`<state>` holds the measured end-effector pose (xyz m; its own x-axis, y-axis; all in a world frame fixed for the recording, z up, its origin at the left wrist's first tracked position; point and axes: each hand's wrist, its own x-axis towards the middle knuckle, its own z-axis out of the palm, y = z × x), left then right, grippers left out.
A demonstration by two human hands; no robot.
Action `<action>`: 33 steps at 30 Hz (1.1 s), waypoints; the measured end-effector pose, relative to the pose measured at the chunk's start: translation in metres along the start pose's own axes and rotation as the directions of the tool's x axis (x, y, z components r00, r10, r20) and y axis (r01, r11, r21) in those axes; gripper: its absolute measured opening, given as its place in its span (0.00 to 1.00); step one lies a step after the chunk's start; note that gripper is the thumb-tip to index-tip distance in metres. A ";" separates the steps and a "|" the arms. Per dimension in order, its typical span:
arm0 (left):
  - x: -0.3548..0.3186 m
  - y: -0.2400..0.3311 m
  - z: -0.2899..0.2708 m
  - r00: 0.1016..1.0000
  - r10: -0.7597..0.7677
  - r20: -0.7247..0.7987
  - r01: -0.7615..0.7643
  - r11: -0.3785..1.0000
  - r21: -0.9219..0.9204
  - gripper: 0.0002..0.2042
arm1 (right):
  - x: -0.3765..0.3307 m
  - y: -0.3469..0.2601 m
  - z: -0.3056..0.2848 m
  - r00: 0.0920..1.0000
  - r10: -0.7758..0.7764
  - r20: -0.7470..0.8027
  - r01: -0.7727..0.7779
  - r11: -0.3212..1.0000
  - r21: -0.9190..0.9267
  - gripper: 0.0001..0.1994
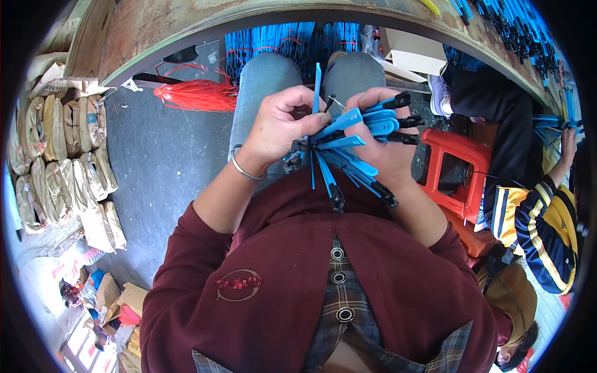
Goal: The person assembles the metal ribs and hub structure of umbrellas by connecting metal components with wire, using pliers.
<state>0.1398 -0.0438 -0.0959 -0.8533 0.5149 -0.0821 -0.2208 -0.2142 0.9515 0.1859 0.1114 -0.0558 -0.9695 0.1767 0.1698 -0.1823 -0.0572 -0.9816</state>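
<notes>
Above my lap, my right hand [392,155] is closed round a fanned bundle of flat blue plastic strips with black ends [348,158]. The strips point in several directions, some past the fingers and some down toward my waist. My left hand [280,127] meets the bundle from the left, thumb and forefinger pinched together by one upright blue strip [318,78]. A thin pale tie or wire [336,101] shows between the two hands. Exactly what the left fingertips grip is partly hidden.
A wooden table edge [261,13] curves ahead, with blue strips [522,37] piled at its right. Below stand bundled strips [270,40], red plastic ties [196,94] and a cardboard box [413,53]. A red stool [457,165] and a co-worker [535,217] are right; wrapped packs [62,161] left.
</notes>
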 end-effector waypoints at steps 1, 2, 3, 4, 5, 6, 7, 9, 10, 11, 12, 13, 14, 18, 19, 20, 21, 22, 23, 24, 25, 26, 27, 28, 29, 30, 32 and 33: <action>-0.001 -0.001 0.003 0.998 0.035 -0.044 -0.034 0.999 0.015 0.06 | 0.001 0.000 0.000 1.000 -0.001 -0.003 0.001 1.000 0.000 0.08; -0.002 -0.002 0.005 0.994 0.071 -0.088 -0.069 0.997 0.032 0.06 | 0.001 -0.001 0.001 1.000 -0.002 -0.006 0.002 1.000 0.000 0.08; -0.003 -0.003 0.007 0.993 0.075 -0.087 -0.072 0.997 0.033 0.06 | 0.001 -0.001 0.002 1.000 -0.006 -0.006 0.006 1.000 -0.001 0.08; -0.006 -0.003 0.010 0.989 0.085 -0.118 -0.081 0.996 0.043 0.06 | -0.001 -0.001 0.003 1.000 0.004 -0.011 -0.004 1.000 0.002 0.08; -0.007 -0.003 0.012 0.984 0.099 -0.149 -0.092 0.994 0.054 0.06 | -0.002 -0.001 0.003 1.000 0.013 -0.015 -0.013 1.000 0.005 0.08; -0.007 -0.004 0.013 0.977 0.113 -0.181 -0.102 0.993 0.064 0.06 | -0.002 0.000 0.003 1.000 0.022 -0.019 -0.021 1.000 0.007 0.08; -0.007 -0.006 0.015 0.977 0.119 -0.180 -0.109 0.992 0.065 0.06 | -0.001 0.000 0.002 1.000 0.015 -0.017 -0.015 1.000 0.006 0.08; -0.005 -0.010 0.018 0.958 0.216 -0.188 -0.202 0.975 0.087 0.06 | 0.000 0.000 0.000 1.000 0.010 -0.012 -0.010 1.000 -0.008 0.08; -0.006 -0.010 0.020 0.947 0.257 -0.191 -0.242 0.965 0.097 0.06 | -0.001 0.000 -0.001 1.000 0.013 -0.013 -0.013 1.000 -0.014 0.08; -0.007 -0.010 0.023 0.948 0.254 -0.189 -0.240 0.966 0.095 0.06 | -0.002 0.000 -0.001 1.000 0.015 -0.015 -0.015 1.000 -0.015 0.08; -0.009 -0.009 0.026 0.943 0.249 -0.221 -0.232 0.968 0.099 0.06 | -0.001 -0.001 0.000 1.000 0.021 -0.022 -0.020 1.000 0.004 0.08; -0.010 -0.008 0.029 0.937 0.242 -0.252 -0.224 0.969 0.101 0.06 | 0.000 -0.001 0.000 0.999 0.027 -0.028 -0.027 0.999 0.022 0.08; -0.013 -0.008 0.032 0.930 0.234 -0.283 -0.213 0.972 0.103 0.05 | -0.001 -0.001 0.000 0.999 0.035 -0.035 -0.034 0.999 0.041 0.08; -0.012 -0.004 0.031 0.933 0.242 -0.266 -0.204 0.965 0.164 0.05 | 0.004 -0.001 -0.003 0.998 0.069 0.002 -0.069 0.997 0.020 0.07; -0.013 -0.006 0.030 0.934 0.238 -0.266 -0.201 0.966 0.161 0.05 | 0.004 0.000 -0.006 0.997 0.073 0.000 -0.073 0.997 0.019 0.07; -0.012 -0.006 0.029 0.943 0.222 -0.247 -0.192 0.972 0.139 0.05 | 0.006 0.001 -0.010 0.997 0.065 0.033 -0.065 0.998 -0.012 0.08; -0.011 -0.006 0.027 0.952 0.203 -0.228 -0.180 0.977 0.116 0.05 | 0.006 0.001 -0.013 0.996 0.060 0.066 -0.058 0.997 -0.043 0.10; -0.011 -0.007 0.025 0.961 0.182 -0.208 -0.166 0.982 0.092 0.06 | 0.006 0.001 -0.015 0.994 0.059 0.097 -0.052 0.996 -0.074 0.11; -0.011 -0.007 0.023 0.963 0.176 -0.206 -0.161 0.983 0.089 0.06 | 0.005 0.002 -0.016 0.994 0.064 0.093 -0.057 0.995 -0.076 0.11; -0.011 -0.008 0.020 0.972 0.161 -0.173 -0.153 0.986 0.062 0.05 | 0.004 0.003 -0.017 0.993 0.058 0.107 -0.048 0.995 -0.093 0.11; -0.010 -0.006 0.016 0.977 0.159 -0.141 -0.155 0.987 0.041 0.05 | 0.005 0.002 -0.017 0.991 0.040 0.128 -0.026 0.994 -0.107 0.11; -0.009 -0.005 0.013 0.982 0.156 -0.110 -0.155 0.988 0.020 0.05 | 0.007 0.002 -0.017 0.989 0.024 0.149 -0.006 0.993 -0.120 0.11; -0.007 -0.004 0.011 0.981 0.160 -0.110 -0.158 0.987 0.022 0.05 | 0.007 0.001 -0.017 0.988 0.020 0.150 -0.002 0.993 -0.120 0.11; -0.006 -0.003 0.008 0.988 0.137 -0.070 -0.140 0.989 -0.038 0.05 | 0.006 -0.002 -0.017 0.987 0.004 0.158 0.023 0.985 -0.168 0.11; -0.004 -0.002 0.005 0.993 0.116 -0.030 -0.119 0.988 -0.095 0.04 | 0.004 -0.004 -0.017 0.986 -0.012 0.168 0.049 0.975 -0.215 0.11; -0.002 -0.003 0.004 0.995 0.096 0.016 -0.092 0.984 -0.153 0.04 | 0.003 -0.004 -0.018 0.984 -0.026 0.175 0.072 0.962 -0.264 0.12; 0.003 -0.004 0.002 0.995 0.094 0.035 -0.086 0.979 -0.185 0.03 | 0.001 -0.002 -0.013 0.990 -0.054 0.128 0.084 0.966 -0.244 0.10; 0.005 -0.005 0.001 0.994 0.091 0.053 -0.078 0.973 -0.217 0.03 | 0.001 0.000 -0.010 0.994 -0.078 0.082 0.095 0.970 -0.224 0.09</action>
<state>0.1365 -0.0395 -0.1009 -0.8436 0.5365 0.0208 -0.2511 -0.4284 0.8680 0.1867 0.1211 -0.0565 -0.9624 0.0998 0.2526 -0.2320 0.1818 -0.9556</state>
